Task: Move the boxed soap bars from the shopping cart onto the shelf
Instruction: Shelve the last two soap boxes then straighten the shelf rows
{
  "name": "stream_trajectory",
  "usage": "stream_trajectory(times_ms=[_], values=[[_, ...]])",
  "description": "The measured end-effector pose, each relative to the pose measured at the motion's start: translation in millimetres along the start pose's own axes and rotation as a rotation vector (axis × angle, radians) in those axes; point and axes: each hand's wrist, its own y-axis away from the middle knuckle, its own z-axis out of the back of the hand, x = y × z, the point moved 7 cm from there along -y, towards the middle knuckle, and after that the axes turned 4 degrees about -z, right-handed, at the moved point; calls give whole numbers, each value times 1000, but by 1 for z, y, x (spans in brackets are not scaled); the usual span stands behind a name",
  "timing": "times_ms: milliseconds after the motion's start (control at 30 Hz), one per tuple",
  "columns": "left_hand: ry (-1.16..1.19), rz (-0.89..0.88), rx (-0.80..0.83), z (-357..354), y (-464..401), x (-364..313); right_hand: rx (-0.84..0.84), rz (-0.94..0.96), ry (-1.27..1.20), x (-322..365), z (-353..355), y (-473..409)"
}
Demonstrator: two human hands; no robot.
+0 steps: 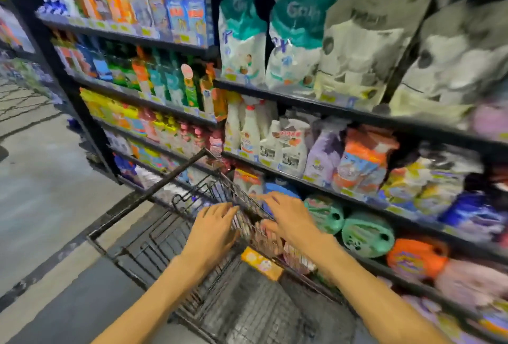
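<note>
The black wire shopping cart (154, 236) stands beside the shelf (324, 189). Both my hands reach over the cart's right wall. A short row of pinkish boxed soap bars (247, 226) sits between them at the wall's rim. My left hand (215, 226) presses flat against the row's left end. My right hand (288, 220) covers the right end, with fingers spread over the top and the thumb under a box. More pink boxes (298, 258) show through the wire further back. An orange-yellow soap box (261, 262) lies on the cart floor. The picture is blurred by motion.
The shelf beside the cart holds green round packs (367, 236) and an orange pack (416, 257) at hand height. Spray bottles (275, 142) and bags stand on the level above. The cart's front bar (170, 175) points toward the grey aisle floor (49, 178) on the left.
</note>
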Motion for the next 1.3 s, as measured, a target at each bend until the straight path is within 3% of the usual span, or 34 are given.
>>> stream_trajectory(times_ms=[267,433,633,967,1200,1300], values=[[97,-417,106,-68,-139,-15,-8,-499,34,-96,-11,-3],[117,-500,213,-115,-176,0,51,-638,32,-116,-40,-3],[135,-502,400,-217,-177,41,181,-717,-55,-129,-142,-20],[-88,-380,808,-469,-133,89,365,-689,-199,-132,-374,-16],[-81,-316,818,-590,-131,85,448,-733,-212,-143,-469,1],[-9,-302,697,-607,-128,83,466,-800,-230,-144,-486,13]])
